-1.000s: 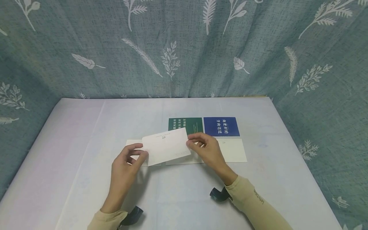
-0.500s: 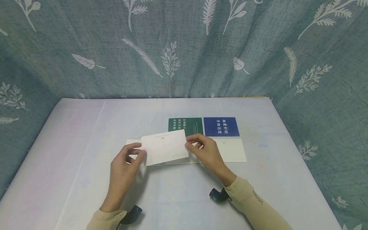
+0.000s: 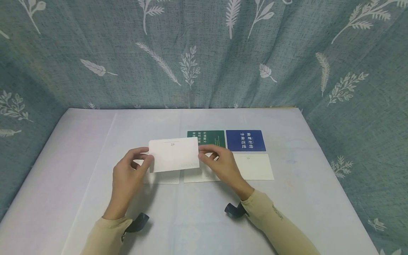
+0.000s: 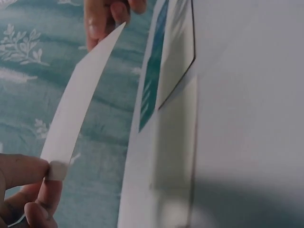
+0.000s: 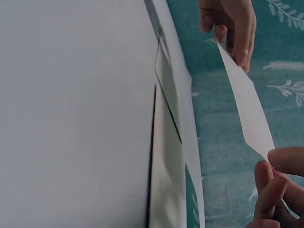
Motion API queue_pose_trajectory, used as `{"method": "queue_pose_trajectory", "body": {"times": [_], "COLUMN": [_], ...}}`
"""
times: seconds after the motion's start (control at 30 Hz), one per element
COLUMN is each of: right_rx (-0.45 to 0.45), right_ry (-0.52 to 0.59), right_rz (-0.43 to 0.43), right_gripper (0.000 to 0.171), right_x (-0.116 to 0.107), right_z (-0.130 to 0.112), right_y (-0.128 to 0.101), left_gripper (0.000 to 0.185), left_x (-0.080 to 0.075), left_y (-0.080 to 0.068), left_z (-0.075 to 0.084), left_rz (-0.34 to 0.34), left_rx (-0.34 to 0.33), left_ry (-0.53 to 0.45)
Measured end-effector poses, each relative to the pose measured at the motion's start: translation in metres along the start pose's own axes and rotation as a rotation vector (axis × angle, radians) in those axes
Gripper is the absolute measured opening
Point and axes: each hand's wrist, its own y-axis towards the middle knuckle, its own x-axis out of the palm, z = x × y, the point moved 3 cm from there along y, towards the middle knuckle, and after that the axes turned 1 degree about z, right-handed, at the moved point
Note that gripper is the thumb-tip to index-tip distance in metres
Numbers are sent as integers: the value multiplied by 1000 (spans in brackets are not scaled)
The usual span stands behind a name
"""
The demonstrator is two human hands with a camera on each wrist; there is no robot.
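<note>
Both hands hold a white card with rounded corners and small faint print. It is raised above the table, as the gap in both wrist views shows. At the card's left end, my left hand pinches it between thumb and fingers. My right hand pinches the opposite end. Beneath and behind the held card lie a green card with white characters and a cream card, both partly covered. In the left wrist view, the left thumb presses against the card's near end.
On the table, a blue card with white characters lies right of the green one. A cream card lies in front of it, another cream card to its left. A patterned curtain surrounds the table's back and sides.
Both hands have shifted left and slightly up in the head view with the white card. The card's slant has lessened, so it is now nearly level. The cards on the table have not moved.
</note>
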Motion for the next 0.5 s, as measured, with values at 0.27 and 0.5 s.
{"method": "queue_pose_trajectory", "body": {"times": [0.27, 0.5], "right_rx": [-36, -48], "right_ry": [-45, -27], "right_rz": [5, 47], "right_gripper": [28, 31], "right_x": [12, 23], "right_z": [-8, -9], "right_y": [21, 43], "left_gripper": [33, 37], "left_x": [-7, -10], "left_y": [27, 54], "left_z": [-5, -13], "left_rz": [3, -68], "left_rx": [32, 19], "left_ry": [80, 101]}}
